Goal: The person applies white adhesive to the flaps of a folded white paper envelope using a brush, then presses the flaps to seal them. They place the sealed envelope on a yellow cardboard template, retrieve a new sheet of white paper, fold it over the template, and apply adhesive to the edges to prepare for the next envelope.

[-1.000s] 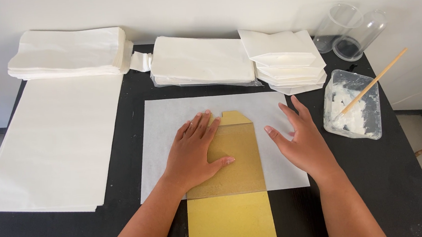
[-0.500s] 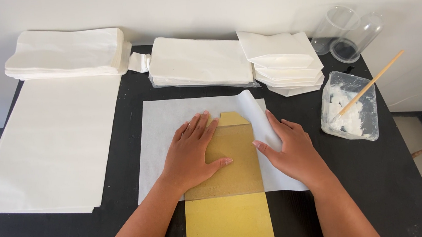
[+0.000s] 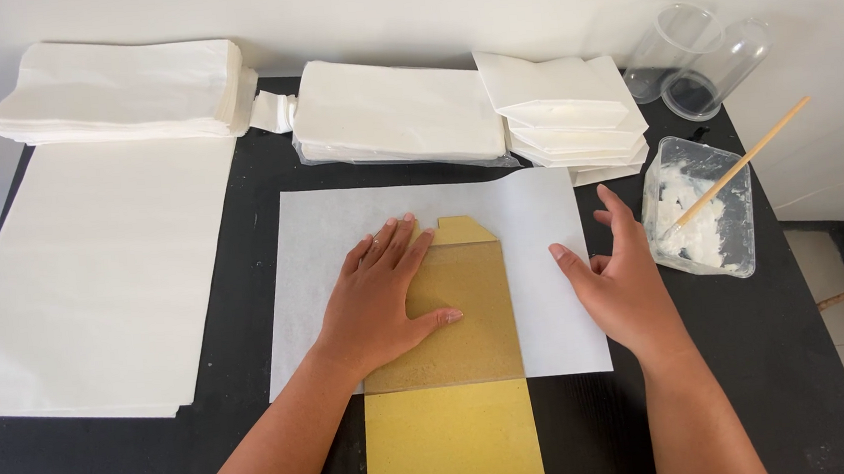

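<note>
Translucent white paper sheet (image 3: 544,257), stiff yellow card template (image 3: 462,304), flat hands (image 3: 387,300)

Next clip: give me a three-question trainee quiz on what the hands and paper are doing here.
1. True or false: the left hand lies flat on the yellow-brown template.
2. Which does the right hand touch? A) the clear tub B) the white sheet C) the plastic cups
3. Fill in: the wooden stick stands in the ____ of white paste.

Key: 1 true; 2 B; 3 clear tub.
</note>
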